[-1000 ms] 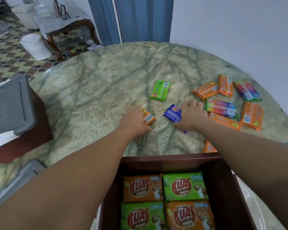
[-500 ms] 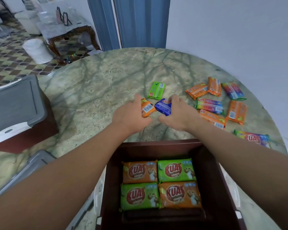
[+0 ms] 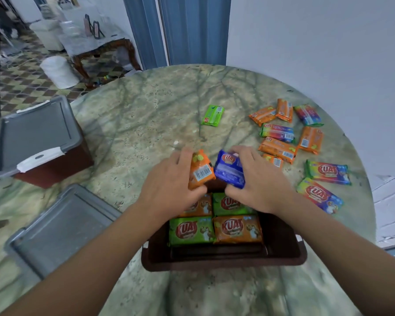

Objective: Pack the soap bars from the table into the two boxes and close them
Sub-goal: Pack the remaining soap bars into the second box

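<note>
Head view: hands (image 3: 169,179) hold bars (image 3: 200,169) above box rim (image 3: 224,262).

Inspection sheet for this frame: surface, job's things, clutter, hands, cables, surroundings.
Surface: round marbled green table.
Job's things: open brown box holding four soap bars in view; closed box with grey lid at left; loose grey lid on the table; green bar alone; loose bars grouped at right.
Clutter: nothing seen.
Hands: left hand grips an orange bar; right hand grips a blue bar, both over the open box.
Cables: nothing seen.
Surroundings: white wall, blue door, tiled floor, side table.
</note>
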A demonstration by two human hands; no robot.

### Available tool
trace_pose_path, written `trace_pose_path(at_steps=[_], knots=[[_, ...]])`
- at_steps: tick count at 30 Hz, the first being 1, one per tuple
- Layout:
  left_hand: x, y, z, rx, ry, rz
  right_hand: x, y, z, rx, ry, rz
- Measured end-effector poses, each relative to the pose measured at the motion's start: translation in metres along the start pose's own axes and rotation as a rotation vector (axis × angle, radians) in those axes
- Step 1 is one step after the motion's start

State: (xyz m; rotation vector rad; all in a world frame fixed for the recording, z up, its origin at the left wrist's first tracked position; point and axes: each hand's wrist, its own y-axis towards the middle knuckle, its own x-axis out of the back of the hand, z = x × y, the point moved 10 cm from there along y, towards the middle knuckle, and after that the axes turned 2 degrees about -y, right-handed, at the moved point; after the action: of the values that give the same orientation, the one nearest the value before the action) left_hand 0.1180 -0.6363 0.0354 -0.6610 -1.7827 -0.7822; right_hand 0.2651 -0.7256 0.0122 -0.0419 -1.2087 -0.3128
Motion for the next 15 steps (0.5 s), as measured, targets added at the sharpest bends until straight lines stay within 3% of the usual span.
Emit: trace_pose_path(at_steps=[6, 15], knots=[[-0.04, -0.035, -0.002, -0.123, -0.001, 0.151, -0.024, -0.029, 0.001, 0.099, -0.092, 0.233], [-0.067, -0.038, 0.0, -0.215, 0.158, 0.25, -0.052, -0.024, -0.004, 0.145, -0.239, 0.338]])
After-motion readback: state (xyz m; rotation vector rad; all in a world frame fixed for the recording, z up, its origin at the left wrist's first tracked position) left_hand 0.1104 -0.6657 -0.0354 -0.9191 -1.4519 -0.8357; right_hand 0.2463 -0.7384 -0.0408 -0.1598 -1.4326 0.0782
